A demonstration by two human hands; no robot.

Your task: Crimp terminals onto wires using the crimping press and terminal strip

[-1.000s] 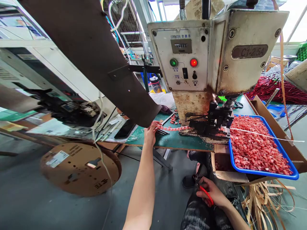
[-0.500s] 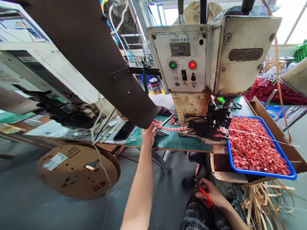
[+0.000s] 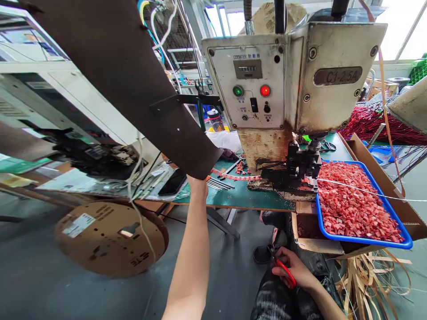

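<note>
Green-topped bench (image 3: 233,198) under a crimping press (image 3: 283,89) | left hand (image 3: 197,183) raised at the near end of the red terminal strip (image 3: 233,177), fingers hidden behind the brown reel (image 3: 133,80), grip cannot be told | strip runs lengthwise rightward from it into the press die (image 3: 298,166) | right hand (image 3: 293,269) low on the lap, closed around red-handled scissors (image 3: 286,272), well apart from strip | left hand nearer

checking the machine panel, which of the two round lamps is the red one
The right lamp, above the POWER label, glows red. The left lamp, above the MOTOR label, is green.
</note>
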